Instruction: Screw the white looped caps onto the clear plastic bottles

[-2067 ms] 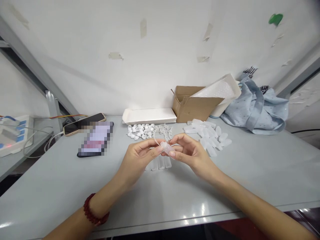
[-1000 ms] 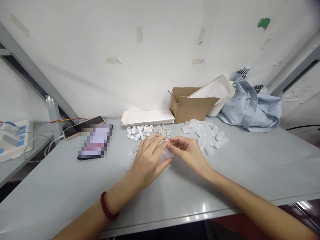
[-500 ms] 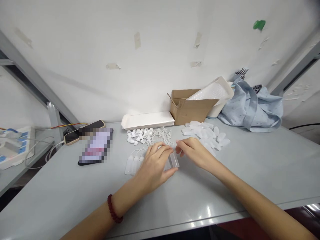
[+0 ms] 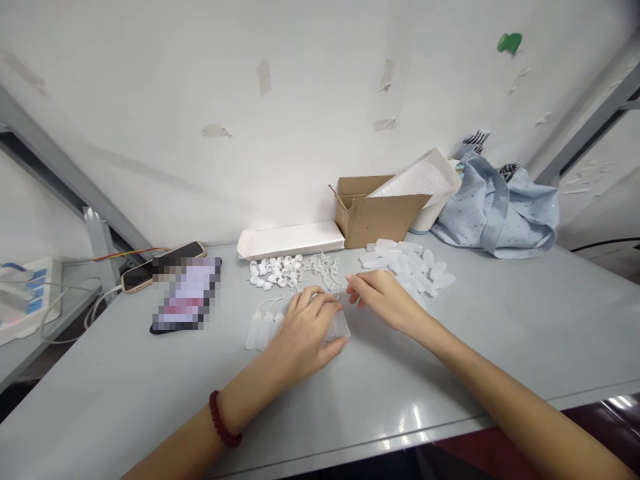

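Several small, flat, translucent plastic bottles (image 4: 254, 331) with thin loop straps at their necks lie in a row on the grey table. My left hand (image 4: 306, 331) reaches over the row's right part, fingertips at the top and thumb at the bottom of the rightmost clear bottle (image 4: 341, 325), gripping it lengthwise. Just right of the bottle tops, my right hand (image 4: 377, 293) is closed in a pinch; anything between its fingertips is hidden. Behind the hands are white caps (image 4: 275, 270) and a tangle of thin straps (image 4: 323, 267). Loose translucent bottles (image 4: 413, 265) are heaped beyond my right hand.
A white flat package (image 4: 293, 240) lies by the wall beside an open cardboard box (image 4: 383, 220) with bubble wrap. A light blue cloth bag (image 4: 495, 207) stands at the back right. Two phones, one blurred phone (image 4: 187, 293) nearer, lie left, with a power strip (image 4: 30, 293) beyond.
The rightmost bottle, slanted before, now lies closer against the row under my left hand. My right hand stays pinched close by. The whole view has shifted slightly.
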`<state>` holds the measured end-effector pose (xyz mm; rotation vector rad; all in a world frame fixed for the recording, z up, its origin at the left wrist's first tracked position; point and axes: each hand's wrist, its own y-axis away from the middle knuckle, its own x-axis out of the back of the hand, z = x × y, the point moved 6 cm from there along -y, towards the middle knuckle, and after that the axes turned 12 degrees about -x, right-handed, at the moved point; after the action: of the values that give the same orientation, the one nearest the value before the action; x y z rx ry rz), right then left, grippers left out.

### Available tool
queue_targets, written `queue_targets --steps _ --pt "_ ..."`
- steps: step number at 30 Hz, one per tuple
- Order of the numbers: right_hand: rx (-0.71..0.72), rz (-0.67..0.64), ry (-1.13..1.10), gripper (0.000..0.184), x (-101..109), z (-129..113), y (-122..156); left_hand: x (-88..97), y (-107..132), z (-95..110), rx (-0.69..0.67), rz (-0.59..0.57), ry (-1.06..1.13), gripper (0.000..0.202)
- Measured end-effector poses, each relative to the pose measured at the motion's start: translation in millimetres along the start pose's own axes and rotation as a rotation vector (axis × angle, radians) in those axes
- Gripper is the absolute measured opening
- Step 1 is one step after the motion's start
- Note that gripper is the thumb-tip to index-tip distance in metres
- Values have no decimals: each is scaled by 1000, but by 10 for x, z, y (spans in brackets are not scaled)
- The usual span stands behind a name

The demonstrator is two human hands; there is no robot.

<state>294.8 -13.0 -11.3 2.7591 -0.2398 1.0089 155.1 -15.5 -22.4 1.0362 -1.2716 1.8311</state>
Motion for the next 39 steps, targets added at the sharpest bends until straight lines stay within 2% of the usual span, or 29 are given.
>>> queue_targets --steps 17,24,26,29,30,34,39 --pt "16 14 1 45 22 8 -31 -37 8 6 8 -61 -22 31" --pt "31 49 15 45 116 23 -89 2 17 16 -5 -34 -30 32" --pt "46 80 43 40 165 43 -133 35 20 21 -6 3 -25 28" --pt "94 163 112 18 257 90 -221 87 21 2 11 74 -40 22" --pt "111 196 163 16 287 110 -253 103 20 -16 21 99 -44 22" --pt "196 270 429 26 349 171 -360 158 -11 -154 74 177 -30 25" --pt "226 260 534 30 361 252 -454 122 -168 -378 139 91 -89 29"
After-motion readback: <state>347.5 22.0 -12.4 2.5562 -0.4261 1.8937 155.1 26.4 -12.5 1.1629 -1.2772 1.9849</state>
